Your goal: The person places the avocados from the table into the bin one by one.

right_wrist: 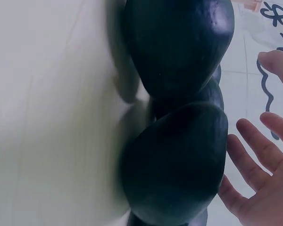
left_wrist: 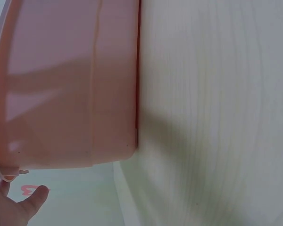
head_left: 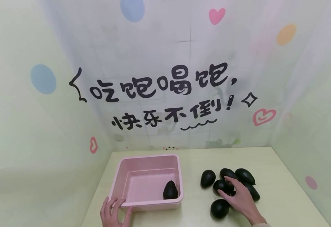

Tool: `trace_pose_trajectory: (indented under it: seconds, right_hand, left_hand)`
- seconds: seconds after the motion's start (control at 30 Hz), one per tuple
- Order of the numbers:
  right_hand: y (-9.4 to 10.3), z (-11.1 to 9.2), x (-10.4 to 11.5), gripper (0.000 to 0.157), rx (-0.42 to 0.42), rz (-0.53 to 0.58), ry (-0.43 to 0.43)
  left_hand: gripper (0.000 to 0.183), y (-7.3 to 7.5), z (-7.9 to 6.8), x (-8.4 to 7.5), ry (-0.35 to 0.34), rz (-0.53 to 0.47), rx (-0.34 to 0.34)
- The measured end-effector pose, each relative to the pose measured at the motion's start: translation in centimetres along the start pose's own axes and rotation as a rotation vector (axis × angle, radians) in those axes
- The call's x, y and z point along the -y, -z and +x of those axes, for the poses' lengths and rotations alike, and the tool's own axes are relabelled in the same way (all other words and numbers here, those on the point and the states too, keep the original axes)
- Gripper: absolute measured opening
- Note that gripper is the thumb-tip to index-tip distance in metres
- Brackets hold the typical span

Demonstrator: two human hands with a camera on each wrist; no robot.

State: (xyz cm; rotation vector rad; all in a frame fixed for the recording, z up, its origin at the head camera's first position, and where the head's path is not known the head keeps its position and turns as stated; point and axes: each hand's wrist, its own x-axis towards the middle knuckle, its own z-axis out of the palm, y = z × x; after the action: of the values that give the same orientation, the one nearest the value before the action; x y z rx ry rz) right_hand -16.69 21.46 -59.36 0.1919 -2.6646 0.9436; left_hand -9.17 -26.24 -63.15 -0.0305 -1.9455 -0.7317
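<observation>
A pink plastic bin [head_left: 154,206] stands on the table, with one dark avocado [head_left: 170,190] in its near right corner. My left hand [head_left: 113,212] holds the bin's near left rim, fingers over the edge and thumb at the front wall. In the left wrist view, the bin's outer wall [left_wrist: 61,108] fills the upper left. To the right, my right hand [head_left: 240,197] hovers over a dark avocado [head_left: 222,186] in a loose group, thumb and fingers spread. In the right wrist view, the spread hand [right_wrist: 262,174] is beside two large avocados [right_wrist: 177,165].
Around my right hand lie several more avocados: one at the left [head_left: 208,178], one nearest me [head_left: 220,209], others behind [head_left: 245,176]. Printed curtain walls [head_left: 188,138] close off the back and sides of the pale table [head_left: 194,217].
</observation>
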Motion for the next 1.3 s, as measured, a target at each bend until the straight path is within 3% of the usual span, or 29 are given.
trace_pose_trajectory:
  seconds: [0.37, 0.77, 1.3]
  right_hand:
    - [1.0, -0.3, -0.6, 0.059, -0.059, -0.018, -0.001]
    - [2.1, -0.9, -1.5, 0.054, -0.097, -0.029, -0.007]
    - [3.0, -1.5, -3.5, 0.053, -0.112, -0.014, -0.076]
  left_hand:
    - [0.067, -0.2, 0.1, 0.6, -0.021, 0.001, -0.017]
    - [0.067, -0.4, -0.2, -0.2, -0.002, -0.006, -0.026]
    - [0.067, -0.2, -0.1, 0.2, -0.010, 0.003, -0.019]
